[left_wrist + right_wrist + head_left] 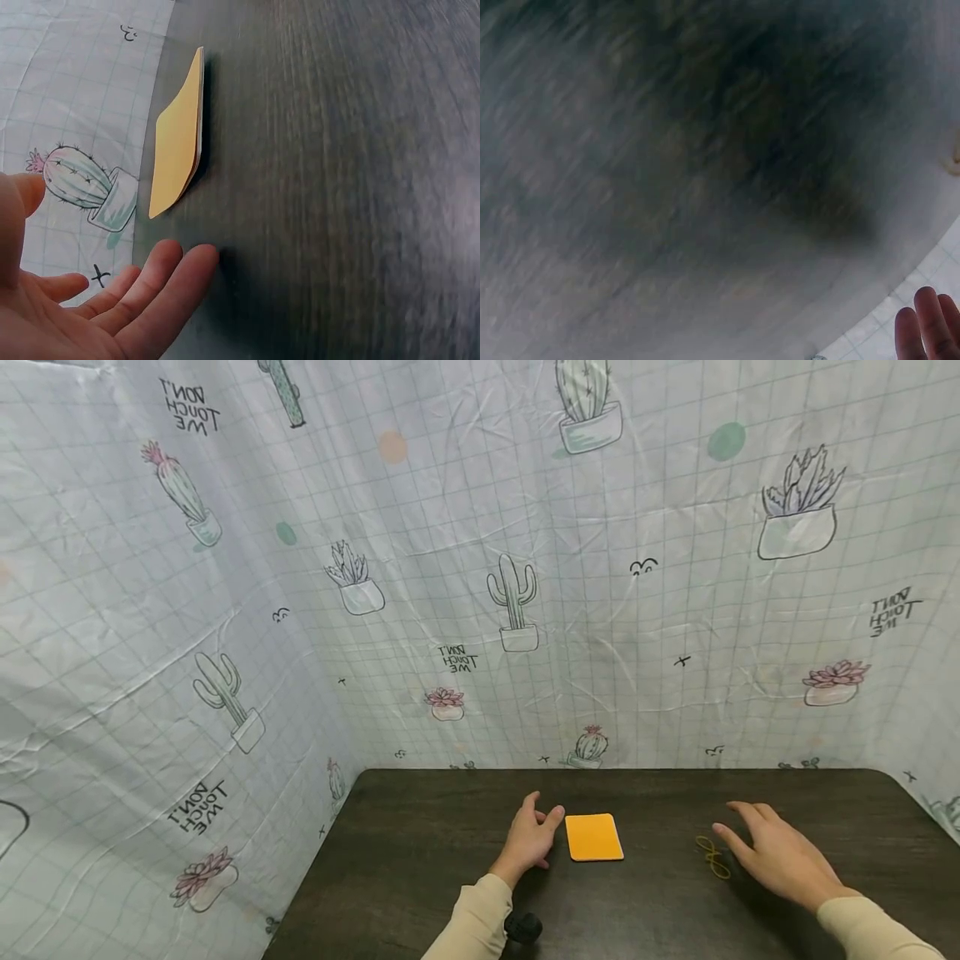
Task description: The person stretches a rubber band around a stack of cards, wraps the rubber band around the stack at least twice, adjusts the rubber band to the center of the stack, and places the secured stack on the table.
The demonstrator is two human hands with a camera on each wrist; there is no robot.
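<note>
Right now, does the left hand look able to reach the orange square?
Most likely yes: the left hand is open and empty, close beside the orange square, and nothing visible blocks the way between them.

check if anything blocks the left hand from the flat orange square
Nothing visible does; only the dark wood-grain table shows in the narrow gap between the left hand and the flat orange rounded square. The thin yellow looped cord lies nearer the right hand.

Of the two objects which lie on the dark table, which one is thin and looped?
The yellow string, farther right in the head view; the other, the orange pad, is a solid square.
</note>
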